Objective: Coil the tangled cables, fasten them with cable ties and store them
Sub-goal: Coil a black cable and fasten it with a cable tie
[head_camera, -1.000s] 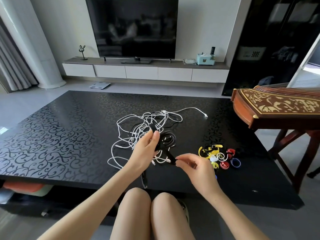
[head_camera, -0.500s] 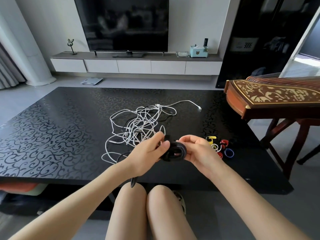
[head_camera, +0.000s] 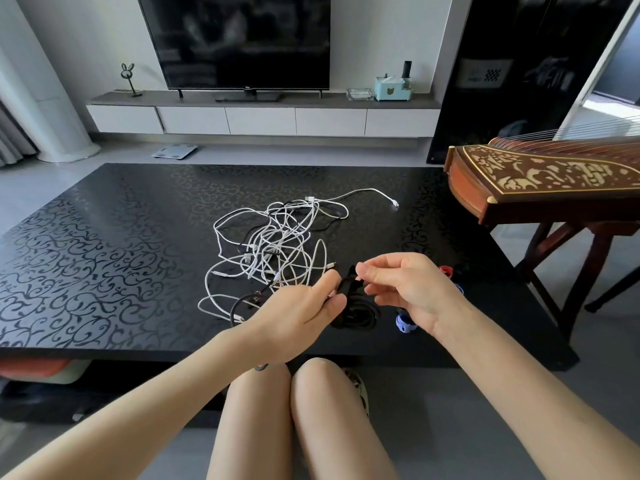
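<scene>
A tangle of white cables lies in the middle of the black patterned table. In front of it I hold a black cable wound into a small coil. My left hand grips the coil at its left side. My right hand pinches a black strap or cable end at the coil's top. A loose black cable end trails to the left of my left hand. Coloured cable ties sit behind my right hand: a blue one and a red one show, the others are hidden.
A wooden zither on a stand juts over the table's right side. A TV on a low white cabinet stands beyond the table. My knees are at the table's front edge.
My right hand has shifted from the coil's right side to its top and now pinches a black end there. The coil sits lower, near the table. The view moved closer.
</scene>
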